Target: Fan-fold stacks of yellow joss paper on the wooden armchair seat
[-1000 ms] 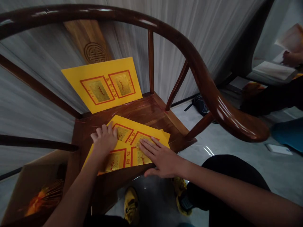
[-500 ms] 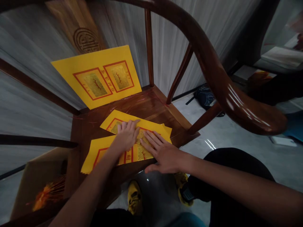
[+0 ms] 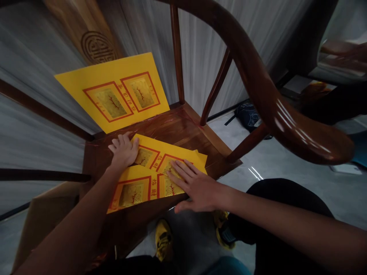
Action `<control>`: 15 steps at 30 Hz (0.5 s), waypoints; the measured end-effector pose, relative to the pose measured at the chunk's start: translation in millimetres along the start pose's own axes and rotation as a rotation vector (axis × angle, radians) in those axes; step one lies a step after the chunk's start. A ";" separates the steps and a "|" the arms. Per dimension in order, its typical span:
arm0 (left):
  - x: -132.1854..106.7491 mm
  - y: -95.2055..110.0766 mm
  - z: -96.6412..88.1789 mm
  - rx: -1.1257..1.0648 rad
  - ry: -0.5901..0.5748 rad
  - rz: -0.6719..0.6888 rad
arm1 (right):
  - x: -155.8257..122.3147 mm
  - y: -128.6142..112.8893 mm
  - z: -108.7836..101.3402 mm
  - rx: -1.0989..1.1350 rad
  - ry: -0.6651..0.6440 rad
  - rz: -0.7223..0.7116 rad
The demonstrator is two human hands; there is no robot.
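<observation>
Left hand (image 3: 123, 151) lies open at the yellow paper sheets' (image 3: 134, 194) edge, right hand (image 3: 197, 187) flat on them.

Your left hand (image 3: 123, 151) sits on the edge of the overlapping yellow sheets (image 3: 177, 151) printed in red and gold, and your right hand (image 3: 195, 187) lies flat across them. They rest on the wooden chair seat (image 3: 189, 130), with another yellow sheet (image 3: 111, 91) leaning against the carved backsplat (image 3: 86, 30).
</observation>
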State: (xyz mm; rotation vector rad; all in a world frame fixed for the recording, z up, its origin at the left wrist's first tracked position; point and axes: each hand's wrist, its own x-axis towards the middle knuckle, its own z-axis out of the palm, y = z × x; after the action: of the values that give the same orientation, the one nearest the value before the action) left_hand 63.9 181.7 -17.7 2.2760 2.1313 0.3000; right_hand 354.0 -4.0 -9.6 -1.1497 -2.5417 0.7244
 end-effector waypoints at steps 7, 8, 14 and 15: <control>-11.5 12.1 -14.2 -0.178 0.176 -0.191 | 6.6 5.2 5.1 -0.005 -0.073 0.029; -22.9 17.3 -20.9 -0.167 0.207 -0.209 | 7.8 5.7 5.7 -0.007 -0.072 0.039; -99.7 45.9 -50.6 -0.223 -0.061 -0.441 | 15.9 3.6 -0.4 -0.043 -0.163 0.066; -105.4 48.9 -50.4 -0.258 -0.083 -0.468 | 17.7 2.5 -2.3 -0.065 -0.164 0.068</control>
State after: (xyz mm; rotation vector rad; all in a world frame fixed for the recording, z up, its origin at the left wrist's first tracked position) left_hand 99.0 67.5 24.5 1.5713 2.3344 0.4261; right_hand 345.0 11.6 -8.5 -1.2510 -2.6907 0.7879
